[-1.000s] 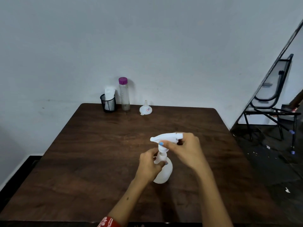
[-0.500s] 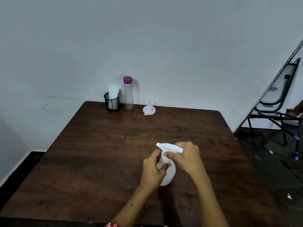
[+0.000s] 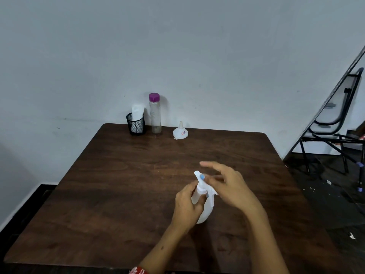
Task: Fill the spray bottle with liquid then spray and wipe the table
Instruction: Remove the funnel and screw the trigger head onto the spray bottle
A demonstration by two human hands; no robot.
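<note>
A white spray bottle (image 3: 206,211) stands on the dark wooden table (image 3: 122,186), near its middle. My left hand (image 3: 187,205) grips the bottle's neck and body. My right hand (image 3: 229,184) rests on the white trigger head (image 3: 201,179), thumb and lower fingers on it, upper fingers spread. The head points toward the far left. A clear bottle with a purple cap (image 3: 155,113) and a white funnel (image 3: 180,132), lying spout up, stand at the table's far edge.
A black mesh cup holding white tissue (image 3: 136,123) stands left of the clear bottle, against the wall. A black-framed chair (image 3: 333,123) leans at the right, on a dark floor with scattered debris.
The trigger head has turned, its nozzle swinging from pointing right to pointing far left. My right hand's upper fingers have opened out. The left hand keeps its hold on the bottle.
</note>
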